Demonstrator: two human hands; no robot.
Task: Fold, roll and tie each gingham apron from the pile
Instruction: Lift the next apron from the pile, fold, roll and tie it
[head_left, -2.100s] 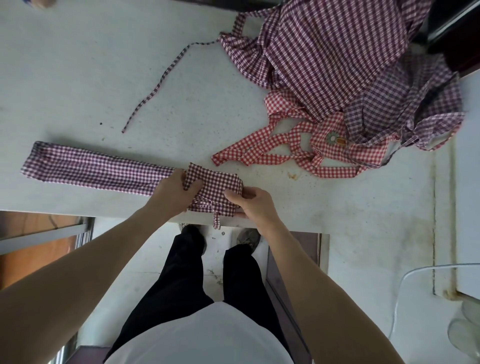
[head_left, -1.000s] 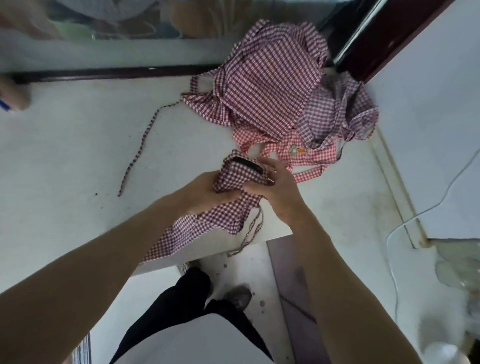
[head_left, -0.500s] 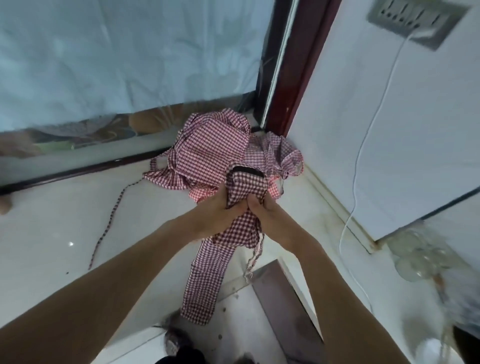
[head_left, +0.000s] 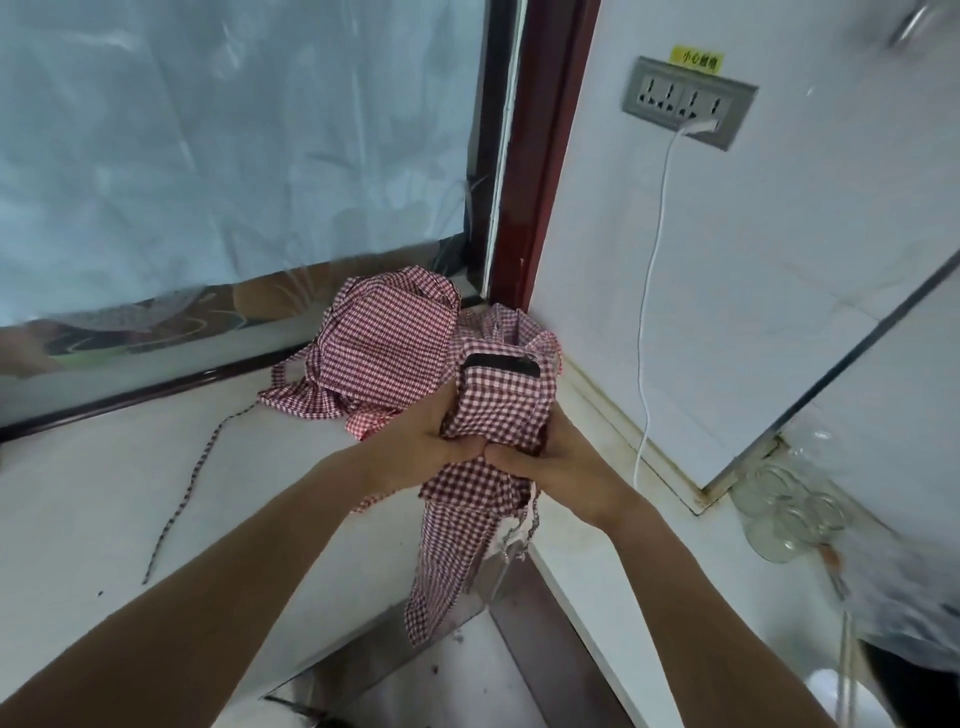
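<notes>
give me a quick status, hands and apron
Left hand and right hand both grip the folded apron, lifted off the counter, tail hanging. Apron pile waits behind. Nothing in the way.

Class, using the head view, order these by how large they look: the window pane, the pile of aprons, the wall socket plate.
1. window pane
2. pile of aprons, partly hidden behind the held apron
3. wall socket plate

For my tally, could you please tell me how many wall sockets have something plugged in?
1: the socket panel on the right wall has a white plug at its lower right corner; its other outlets look free.
</notes>
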